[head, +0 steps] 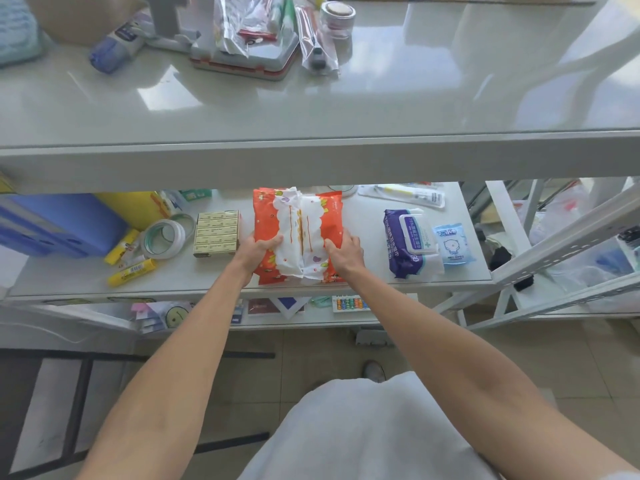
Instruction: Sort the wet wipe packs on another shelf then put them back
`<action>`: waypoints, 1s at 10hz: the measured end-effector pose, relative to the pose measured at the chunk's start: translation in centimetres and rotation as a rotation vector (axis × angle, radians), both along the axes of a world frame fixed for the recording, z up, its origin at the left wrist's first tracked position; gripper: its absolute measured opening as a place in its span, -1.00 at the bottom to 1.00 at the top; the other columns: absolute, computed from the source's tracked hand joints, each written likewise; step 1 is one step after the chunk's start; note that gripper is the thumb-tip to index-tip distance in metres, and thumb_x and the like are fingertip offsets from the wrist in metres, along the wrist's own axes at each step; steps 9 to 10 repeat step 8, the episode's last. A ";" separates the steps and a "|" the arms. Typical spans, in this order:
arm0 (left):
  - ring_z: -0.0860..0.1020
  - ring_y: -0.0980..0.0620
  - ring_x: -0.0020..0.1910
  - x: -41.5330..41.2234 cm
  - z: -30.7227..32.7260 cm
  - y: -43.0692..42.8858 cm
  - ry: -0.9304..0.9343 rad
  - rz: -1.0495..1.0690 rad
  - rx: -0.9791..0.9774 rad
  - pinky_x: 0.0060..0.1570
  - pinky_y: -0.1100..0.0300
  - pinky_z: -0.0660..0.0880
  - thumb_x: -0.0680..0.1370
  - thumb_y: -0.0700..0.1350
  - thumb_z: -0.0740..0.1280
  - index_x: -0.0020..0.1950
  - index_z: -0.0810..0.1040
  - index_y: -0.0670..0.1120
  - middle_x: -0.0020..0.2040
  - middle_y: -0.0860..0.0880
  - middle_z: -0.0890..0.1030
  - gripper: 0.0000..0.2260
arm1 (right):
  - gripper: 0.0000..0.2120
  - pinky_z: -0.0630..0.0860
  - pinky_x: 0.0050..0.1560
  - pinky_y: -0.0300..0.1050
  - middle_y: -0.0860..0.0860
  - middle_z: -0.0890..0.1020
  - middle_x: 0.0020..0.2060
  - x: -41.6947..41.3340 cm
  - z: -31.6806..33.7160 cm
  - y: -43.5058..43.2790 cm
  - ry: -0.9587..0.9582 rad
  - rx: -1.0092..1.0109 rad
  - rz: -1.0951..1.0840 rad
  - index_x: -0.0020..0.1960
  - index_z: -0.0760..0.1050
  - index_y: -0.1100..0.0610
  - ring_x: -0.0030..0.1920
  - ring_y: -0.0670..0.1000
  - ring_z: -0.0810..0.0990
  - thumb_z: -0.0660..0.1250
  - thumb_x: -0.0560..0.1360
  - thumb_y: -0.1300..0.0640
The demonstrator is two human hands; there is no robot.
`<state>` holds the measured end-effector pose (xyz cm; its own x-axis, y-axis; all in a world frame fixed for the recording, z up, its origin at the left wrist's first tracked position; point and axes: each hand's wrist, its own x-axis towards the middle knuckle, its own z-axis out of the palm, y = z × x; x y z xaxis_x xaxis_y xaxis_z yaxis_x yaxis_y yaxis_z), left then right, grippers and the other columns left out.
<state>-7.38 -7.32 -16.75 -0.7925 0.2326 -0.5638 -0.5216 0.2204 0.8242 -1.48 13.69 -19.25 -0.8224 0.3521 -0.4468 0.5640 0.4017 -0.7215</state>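
Observation:
An orange and white wet wipe pack (298,223) lies in the middle of the second shelf (86,275). My left hand (258,252) grips its near left edge, thumb on top. My right hand (344,252) grips its near right edge the same way. To the right lie a purple wet wipe pack (401,244) with a white lid and a small light blue wipe pack (452,245), side by side and untouched.
Left of the orange pack sit a box of small cartons (216,232), a tape roll (166,237), yellow glue sticks (130,270) and a blue box (52,223). The top shelf (381,98) above carries bags and a jar at the back.

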 end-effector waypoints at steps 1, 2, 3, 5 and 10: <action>0.68 -0.22 0.15 -0.2 -0.1 0.1 -0.011 -0.011 -0.014 0.12 -0.12 0.64 0.57 0.00 0.44 0.35 0.51 -0.06 0.19 -0.13 0.68 -0.62 | -0.39 0.30 0.46 0.16 0.16 0.32 0.45 0.2 0.3 -0.3 -0.016 0.042 0.013 0.62 0.10 0.09 0.44 0.20 0.31 0.15 0.66 -0.12; 0.69 -0.20 0.15 -0.2 -0.4 0.0 -0.010 -0.004 -0.007 0.15 -0.15 0.63 0.55 0.01 0.47 0.37 0.51 -0.04 0.20 -0.12 0.68 -0.58 | -0.39 0.34 0.45 0.17 0.16 0.35 0.43 0.2 0.4 -0.1 -0.027 0.038 0.027 0.61 0.13 0.10 0.43 0.20 0.35 0.16 0.66 -0.13; 0.70 -0.18 0.14 -0.3 -0.8 0.0 -0.024 -0.004 0.010 0.21 -0.22 0.61 0.48 0.06 0.52 0.39 0.50 -0.01 0.21 -0.11 0.69 -0.49 | -0.39 0.37 0.43 0.17 0.15 0.41 0.42 0.3 0.6 0.1 -0.033 0.033 0.026 0.59 0.17 0.11 0.42 0.19 0.40 0.20 0.64 -0.13; 0.68 -0.18 0.16 0.2 -0.1 1.3 -0.050 -0.019 -0.011 0.26 -0.21 0.59 0.48 0.04 0.52 0.39 0.47 -0.02 0.22 -0.11 0.67 -0.48 | -0.33 0.31 0.46 0.12 0.18 0.34 0.52 0.8 1.4 1.2 -0.046 0.079 0.008 0.64 -0.02 0.18 0.49 0.21 0.35 0.17 0.68 -0.05; 0.63 -0.14 0.19 1.5 3.5 1.9 0.181 0.007 -0.318 0.25 -0.15 0.58 0.53 0.07 0.48 0.41 0.48 -0.10 0.25 -0.10 0.64 -0.49 | -0.53 0.43 0.29 0.10 0.22 0.49 0.36 3.2 6.1 1.8 0.093 0.235 0.009 0.51 0.27 0.24 0.32 0.21 0.49 0.16 0.65 0.09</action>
